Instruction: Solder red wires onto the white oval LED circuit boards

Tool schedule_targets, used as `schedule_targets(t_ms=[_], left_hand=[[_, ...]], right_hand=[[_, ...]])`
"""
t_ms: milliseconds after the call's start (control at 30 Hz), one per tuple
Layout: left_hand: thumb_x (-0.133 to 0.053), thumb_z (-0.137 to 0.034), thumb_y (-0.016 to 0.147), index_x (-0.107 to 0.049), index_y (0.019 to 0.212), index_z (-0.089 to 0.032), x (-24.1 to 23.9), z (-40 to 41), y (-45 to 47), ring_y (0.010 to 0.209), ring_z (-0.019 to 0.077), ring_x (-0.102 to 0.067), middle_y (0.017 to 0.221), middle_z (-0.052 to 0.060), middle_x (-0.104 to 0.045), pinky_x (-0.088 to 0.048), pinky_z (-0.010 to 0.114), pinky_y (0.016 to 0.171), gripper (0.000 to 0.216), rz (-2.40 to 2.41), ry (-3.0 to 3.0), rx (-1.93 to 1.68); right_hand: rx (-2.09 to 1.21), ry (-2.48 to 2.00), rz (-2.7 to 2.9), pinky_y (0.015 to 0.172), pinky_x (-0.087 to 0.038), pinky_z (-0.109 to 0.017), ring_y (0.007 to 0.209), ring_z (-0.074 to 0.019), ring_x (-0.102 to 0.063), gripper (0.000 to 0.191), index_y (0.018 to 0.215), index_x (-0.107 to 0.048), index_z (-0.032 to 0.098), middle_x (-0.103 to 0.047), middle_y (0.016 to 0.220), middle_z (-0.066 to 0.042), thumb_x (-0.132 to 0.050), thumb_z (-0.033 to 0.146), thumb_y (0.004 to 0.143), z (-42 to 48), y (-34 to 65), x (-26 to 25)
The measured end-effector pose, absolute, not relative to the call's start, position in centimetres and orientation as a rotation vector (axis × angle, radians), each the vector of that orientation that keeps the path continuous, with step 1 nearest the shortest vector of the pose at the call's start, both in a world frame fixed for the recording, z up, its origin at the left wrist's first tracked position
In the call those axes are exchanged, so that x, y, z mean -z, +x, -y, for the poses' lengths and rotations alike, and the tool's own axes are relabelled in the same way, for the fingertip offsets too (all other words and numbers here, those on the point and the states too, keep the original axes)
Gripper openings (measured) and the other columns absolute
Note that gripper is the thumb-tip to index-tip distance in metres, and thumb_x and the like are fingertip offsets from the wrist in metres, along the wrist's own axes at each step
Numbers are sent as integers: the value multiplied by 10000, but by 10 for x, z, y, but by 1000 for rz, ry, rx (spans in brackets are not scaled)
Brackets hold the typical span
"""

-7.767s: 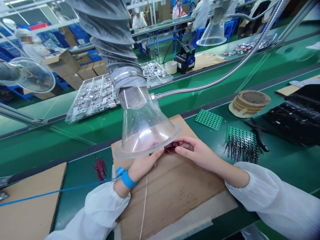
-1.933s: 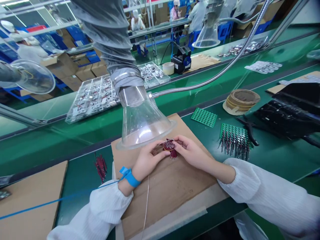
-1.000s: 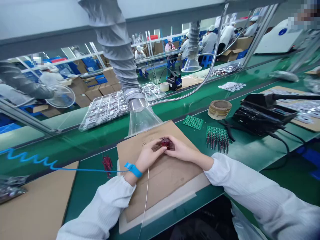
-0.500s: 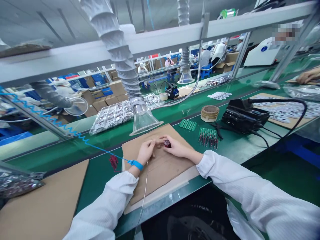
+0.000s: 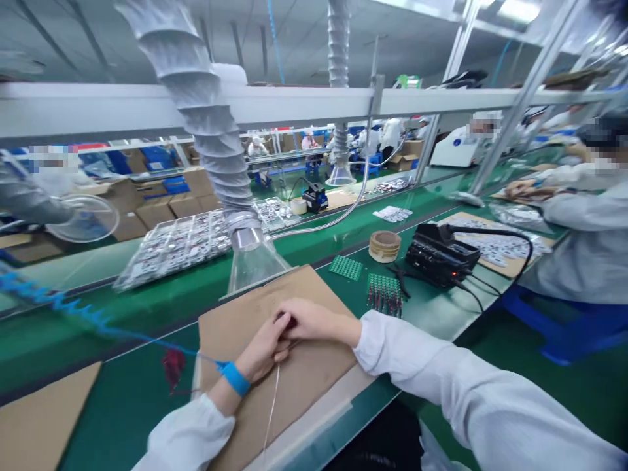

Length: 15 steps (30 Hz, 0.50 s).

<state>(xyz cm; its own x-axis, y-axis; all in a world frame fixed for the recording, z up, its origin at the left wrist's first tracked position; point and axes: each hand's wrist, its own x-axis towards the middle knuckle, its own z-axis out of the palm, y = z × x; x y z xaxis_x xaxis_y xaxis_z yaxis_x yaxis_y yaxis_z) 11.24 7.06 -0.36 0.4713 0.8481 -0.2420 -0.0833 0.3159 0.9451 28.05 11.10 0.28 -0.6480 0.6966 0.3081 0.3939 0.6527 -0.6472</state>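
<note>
My left hand [image 5: 267, 343], with a blue strap [image 5: 234, 378] round its wrist, is closed over the brown cardboard sheet [image 5: 245, 333]. From under its fingers a thin silvery wire [image 5: 273, 400], looking like solder wire, runs down past the board's front edge. Pressed against the left fingertips is my right hand [image 5: 309, 320], its fingers curled over a small dark red bundle [image 5: 291, 322] that is mostly hidden. To the right lie two green circuit board panels, a bare one [image 5: 346, 267] and one with dark red leads [image 5: 384, 293].
Beyond the cardboard hangs a clear fume hood [image 5: 252, 265]. A tape roll [image 5: 384, 246], black pliers [image 5: 400, 282] and a black soldering station [image 5: 436, 255] stand right. A red wire bundle [image 5: 173, 369] lies left under the blue coiled cord [image 5: 93, 317]. A co-worker [image 5: 589, 203] sits at right.
My view has swung to the right, so the bench appears further left. My right hand has closed in against the left, and the dark red bundle is now largely covered.
</note>
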Motion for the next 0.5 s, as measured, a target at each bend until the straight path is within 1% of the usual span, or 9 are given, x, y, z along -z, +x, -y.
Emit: schedule_targets(t_ms=[33,133,233,300,367,433,500], left_hand=[[-787,-863,694,-526,1028,-216,6,-71,112,509,42,-114,652,-134,-266,-166,143,399,774,-896,1037,-710],[-803,-839,706,-553,993,-197,13,-73,112,530,37,-131,689,-114,-302,-190,152,408,746,-931,1004,-696],[-818,-837,690,-583,944,-186,19,-73,113,542,42,-164,701,-93,-337,-216,168,413,737,-900,1031,-647],[-792,-878,670,-595,905,-193,21,-72,111,522,39,-158,673,-90,-337,-210,182,412,750,-851,1005,-590],[-797,-888,645,-623,913,-205,22,-72,108,484,31,-167,655,-79,-383,-197,197,411,753,-816,970,-541],[-852,-845,621,-665,956,-217,21,-72,107,466,41,-249,690,-41,-488,-224,211,423,736,-805,957,-524],[-907,-787,599,-700,976,-217,19,-74,108,528,91,-408,766,10,-579,-339,235,481,714,-792,967,-542]], right_hand=[[-730,-860,2320,867,-527,-317,965,-233,-705,262,1021,-670,192,-756,1041,-63,-822,144,813,-109,280,0],[-729,-900,2307,828,-542,-290,942,-213,-717,322,1094,-626,196,-757,1076,-65,-792,132,826,-103,281,12],[-715,-917,2325,823,-548,-309,923,-231,-730,314,1086,-599,206,-763,1055,-76,-785,176,836,-100,284,25],[-705,-943,2361,782,-550,-328,882,-257,-745,328,1083,-600,212,-774,1015,-81,-813,268,840,-98,285,34],[-708,-938,2410,764,-557,-336,886,-275,-765,350,1082,-607,221,-789,1024,-86,-817,400,867,-98,285,43],[-716,-881,2427,800,-572,-334,937,-271,-779,316,1061,-617,239,-798,1065,-80,-771,470,908,-96,285,49],[-738,-823,2402,851,-581,-325,962,-251,-782,235,1031,-627,259,-804,1071,-61,-711,461,945,-94,285,53]])
